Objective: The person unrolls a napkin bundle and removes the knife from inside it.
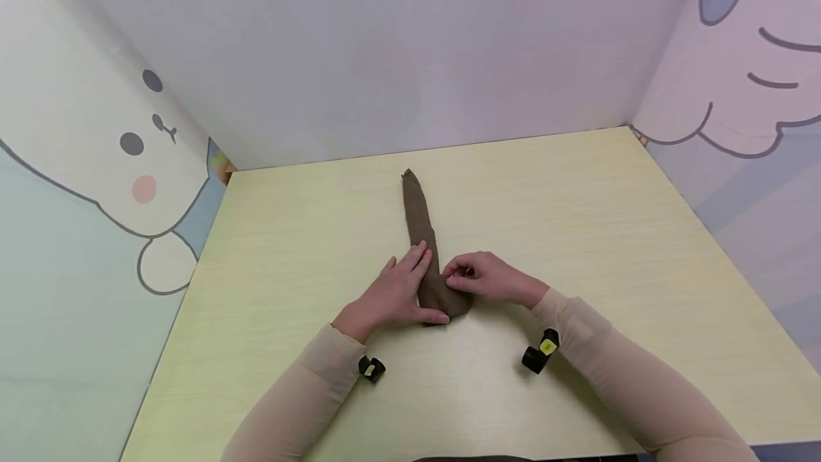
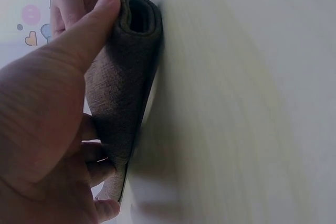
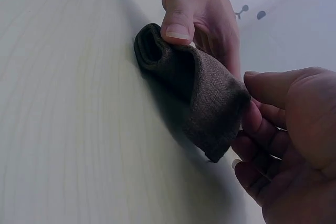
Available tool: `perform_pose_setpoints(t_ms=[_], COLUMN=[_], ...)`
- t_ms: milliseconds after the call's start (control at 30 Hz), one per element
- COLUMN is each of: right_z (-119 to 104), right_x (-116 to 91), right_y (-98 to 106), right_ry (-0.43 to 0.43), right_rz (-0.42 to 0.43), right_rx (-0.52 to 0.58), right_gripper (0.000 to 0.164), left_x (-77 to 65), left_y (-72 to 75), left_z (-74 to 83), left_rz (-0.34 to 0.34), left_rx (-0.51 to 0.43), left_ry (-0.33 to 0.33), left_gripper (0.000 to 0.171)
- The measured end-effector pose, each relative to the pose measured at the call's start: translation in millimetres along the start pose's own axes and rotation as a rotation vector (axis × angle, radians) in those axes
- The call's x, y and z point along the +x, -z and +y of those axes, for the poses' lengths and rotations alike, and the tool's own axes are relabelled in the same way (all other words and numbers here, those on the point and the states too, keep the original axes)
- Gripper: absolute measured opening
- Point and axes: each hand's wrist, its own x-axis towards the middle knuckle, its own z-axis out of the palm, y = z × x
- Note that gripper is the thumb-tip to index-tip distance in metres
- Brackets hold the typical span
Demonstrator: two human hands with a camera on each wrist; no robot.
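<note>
A brown cloth (image 1: 418, 212), folded into a long narrow strip, lies on the table pointing away from me. Its near end is rolled in layers around a hollow, which shows in the left wrist view. My left hand (image 1: 403, 289) rests along the strip, fingers extended over it and thumb pressing at the rolled near end. To the right of it, my right hand (image 1: 492, 276) pinches the loose edge of the cloth between thumb and fingers. In the right wrist view this flap of cloth (image 3: 218, 100) lifts and curves away from the roll, with a corner hanging down.
The pale wooden table (image 1: 577, 219) runs back to a plain light wall (image 1: 410, 55). Side panels with cartoon animals stand left and right. A small black device (image 1: 372, 369) is strapped at the left wrist, another (image 1: 540, 352) at the right.
</note>
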Motion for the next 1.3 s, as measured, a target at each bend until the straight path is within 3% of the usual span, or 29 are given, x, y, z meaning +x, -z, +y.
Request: perform_pose_setpoints(t_ms=[167,567,933,1300], right_z=[-0.3,-0.4,-3.8,-5.1], right_x=[-5.7,-20.5,-33.1,-40.2], right_y=[2.8,11.9,17.6,14.8], right_ry=[-0.006,-0.041,-0.074,-0.057], right_rz=[-0.047,-0.086,0.012,0.039], right_rx=[-0.048,-0.066,0.011,0.074], right_gripper=[0.024,0.013,0.016,0.022], left_x=[-0.5,-0.2,-2.2,-9.2], left_y=[-0.2,-2.0,-3.3,3.6], left_z=[0.5,0.1,1.7,16.3], left_rz=[-0.001,0.005,0.024,0.073], left_rx=[-0.004,-0.004,0.042,0.053], left_ry=[0.002,0.002,0.019,-0.059], left_gripper=[0.12,0.121,0.12,0.102])
